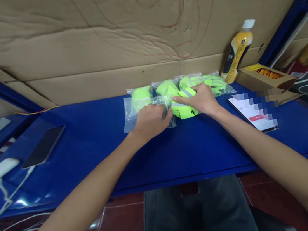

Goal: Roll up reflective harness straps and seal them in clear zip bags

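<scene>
My left hand (152, 120) is closed on a clear plastic bag (129, 119) that lies partly flat to its left. Beside it, my right hand (202, 99) grips a folded neon-yellow reflective vest (182, 110) with grey stripes. The vest's left end meets the bag's edge near my left fingers; how far it sits inside is hidden. Just behind my hands stands a row of similar yellow bundles in clear bags, among them a left bundle (140, 94) and a right bundle (214, 83).
A yellow-labelled bottle (236, 52) leans by the cardboard wall (106, 80), next to an open cardboard box (265, 77). A lit phone (252, 112) lies on the right of the blue shelf (179, 158). To the left are a dark phone (44, 146), a white adapter (2, 168) and cables.
</scene>
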A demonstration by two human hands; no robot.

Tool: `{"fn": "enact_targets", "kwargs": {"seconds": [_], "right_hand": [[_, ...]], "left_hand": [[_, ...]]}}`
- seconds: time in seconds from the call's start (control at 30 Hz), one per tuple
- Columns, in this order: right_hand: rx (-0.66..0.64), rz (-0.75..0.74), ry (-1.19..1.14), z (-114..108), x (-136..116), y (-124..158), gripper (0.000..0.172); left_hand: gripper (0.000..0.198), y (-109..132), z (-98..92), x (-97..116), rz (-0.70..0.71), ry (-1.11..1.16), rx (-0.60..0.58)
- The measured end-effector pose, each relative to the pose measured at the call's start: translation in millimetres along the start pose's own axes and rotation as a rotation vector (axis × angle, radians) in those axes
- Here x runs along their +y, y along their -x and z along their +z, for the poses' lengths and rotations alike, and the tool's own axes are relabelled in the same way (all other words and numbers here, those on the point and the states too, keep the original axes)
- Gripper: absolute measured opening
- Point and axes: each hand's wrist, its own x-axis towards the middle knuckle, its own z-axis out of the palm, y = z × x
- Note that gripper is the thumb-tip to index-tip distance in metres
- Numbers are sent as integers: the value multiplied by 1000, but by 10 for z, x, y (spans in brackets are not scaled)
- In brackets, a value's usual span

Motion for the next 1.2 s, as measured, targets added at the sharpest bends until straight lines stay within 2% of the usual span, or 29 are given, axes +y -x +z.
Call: {"fn": "enact_targets", "kwargs": {"seconds": [0.1, 0.27, 0.37, 0.53, 0.73, 0.8, 0.87, 0.93, 1.03, 1.13, 1.2], "right_hand": [[-11, 21, 52, -8, -17, -4, 77], [-3, 101, 26, 6, -12, -11, 84], [8, 108, -57, 33, 13, -18, 83], [60, 57, -193, 89, 88, -42, 65], [122, 56, -84, 111, 51, -6, 66], [147, 10, -27, 101, 15, 13, 70], [170, -31, -37, 95, -7, 21, 70], [169, -9, -148, 98, -10, 16, 65], [84, 133, -451, 116, 6, -5, 53], [-26, 257, -623, 147, 34, -12, 53], [-2, 230, -563, 179, 59, -2, 54]], "left_hand": [[38, 3, 53, 17, -33, 30, -47], [18, -6, 83, -3, -44, 189, -33], [16, -1, 109, -18, -18, 292, 74], [19, 44, 151, -15, 147, 247, 326], [17, 88, 113, 36, 411, 375, 418], [17, 93, 86, 43, 418, 337, 487], [17, 90, 69, 39, 366, 275, 539], [15, 78, 68, 23, 289, 237, 529], [14, 55, 86, -14, 229, 230, 457], [15, 55, 97, -30, 297, 167, 443], [14, 71, 94, -11, 393, 114, 426]]}}
